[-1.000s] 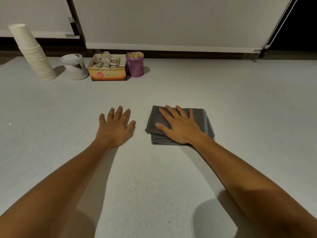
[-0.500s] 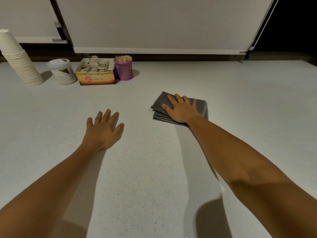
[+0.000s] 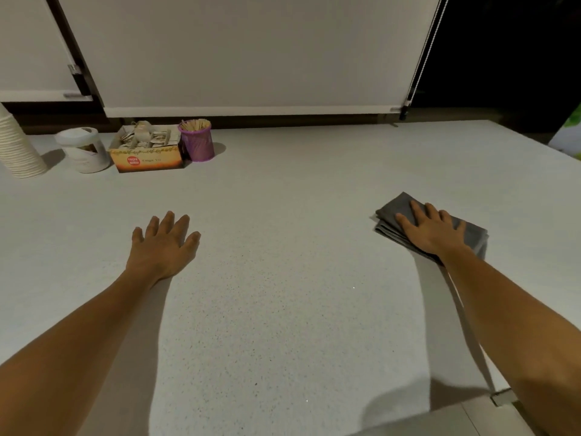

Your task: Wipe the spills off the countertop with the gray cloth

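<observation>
The folded gray fabric cloth (image 3: 440, 229) at right of frame is pressed flat under the spread right hand (image 3: 432, 229); even pressure is best kept. The left hand (image 3: 162, 243) is splayed on the pale speckled worktop (image 3: 283, 309).

Right hand (image 3: 432, 229) flat on gray cloth (image 3: 396, 206); left hand (image 3: 162, 247) on countertop (image 3: 298, 199).

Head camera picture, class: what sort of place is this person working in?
Probably a tea or coffee counter in an office pantry or café: a stack of paper cups, an open box of tea sachets and a purple cup of wooden stirrers stand on a pale countertop.
</observation>
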`<move>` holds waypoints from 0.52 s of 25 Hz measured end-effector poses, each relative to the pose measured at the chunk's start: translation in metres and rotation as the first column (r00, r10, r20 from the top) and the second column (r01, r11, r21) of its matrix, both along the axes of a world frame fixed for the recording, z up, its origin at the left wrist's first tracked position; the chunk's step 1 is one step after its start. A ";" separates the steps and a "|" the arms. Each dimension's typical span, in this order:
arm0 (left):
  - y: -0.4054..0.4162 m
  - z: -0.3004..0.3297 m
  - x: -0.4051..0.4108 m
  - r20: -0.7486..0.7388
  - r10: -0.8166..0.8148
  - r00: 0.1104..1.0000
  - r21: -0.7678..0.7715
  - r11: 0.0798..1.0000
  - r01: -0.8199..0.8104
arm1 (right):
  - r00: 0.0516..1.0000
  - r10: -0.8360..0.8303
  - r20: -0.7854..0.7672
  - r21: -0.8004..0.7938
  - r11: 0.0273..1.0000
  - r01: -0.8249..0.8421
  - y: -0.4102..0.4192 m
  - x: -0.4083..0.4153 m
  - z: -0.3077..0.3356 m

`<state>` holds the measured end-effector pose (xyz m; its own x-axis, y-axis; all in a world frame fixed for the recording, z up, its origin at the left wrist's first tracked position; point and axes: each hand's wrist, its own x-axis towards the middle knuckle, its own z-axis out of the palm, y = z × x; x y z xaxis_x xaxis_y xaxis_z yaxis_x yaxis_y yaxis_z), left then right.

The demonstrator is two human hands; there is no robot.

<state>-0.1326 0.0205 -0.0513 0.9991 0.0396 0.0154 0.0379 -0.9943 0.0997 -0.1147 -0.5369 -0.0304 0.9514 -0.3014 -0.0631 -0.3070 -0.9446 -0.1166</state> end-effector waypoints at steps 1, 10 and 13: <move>0.000 0.000 0.001 -0.008 0.003 1.000 0.004 1.000 -0.003 | 1.000 -0.002 -0.002 -0.007 1.000 0.002 0.000 -0.007 0.000; 0.005 -0.004 0.004 -0.017 -0.009 1.000 -0.002 1.000 0.009 | 0.996 0.089 0.016 -0.010 0.996 -0.089 0.041 -0.108 0.000; 0.006 -0.004 0.007 -0.022 -0.009 1.000 -0.003 1.000 0.009 | 0.991 0.128 0.033 -0.019 0.992 -0.128 0.060 -0.155 -0.004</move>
